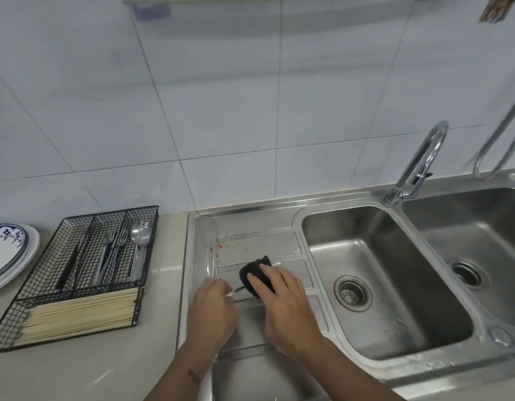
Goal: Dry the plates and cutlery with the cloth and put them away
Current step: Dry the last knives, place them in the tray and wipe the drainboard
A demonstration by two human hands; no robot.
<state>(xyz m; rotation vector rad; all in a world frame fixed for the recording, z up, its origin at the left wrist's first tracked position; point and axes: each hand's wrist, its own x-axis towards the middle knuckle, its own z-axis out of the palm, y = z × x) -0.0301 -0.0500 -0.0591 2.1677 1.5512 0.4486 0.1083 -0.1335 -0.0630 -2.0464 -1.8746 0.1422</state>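
Although lines are kept short, order runs from largest thing to smallest;

Sink unit [317,215]: steel, with two basins and a ridged draining board on which both hands are at work; wet steel is judged slippery; a few red specks are seen on the board

Cutlery tray [77,273]: black wire, set on the counter left of the draining board; knives, forks and spoons are sorted in its far compartments and chopsticks [80,314] in the near one; nothing is seen between it and the hands

Plates [7,253]: stacked at the far left edge, partly cut off; judged heavy and breakable, best taken by the rim

Tap [418,166]: stood well right, out of the way

Right hand [282,305]: pressed on the dark cloth [252,277], fingers curled over it; the cloth is judged soft and light

Left hand [214,311]: closed on a thin cutlery piece [238,289], type not tellable, its end hidden under the cloth; judged stiff, light, best pinched at the handle
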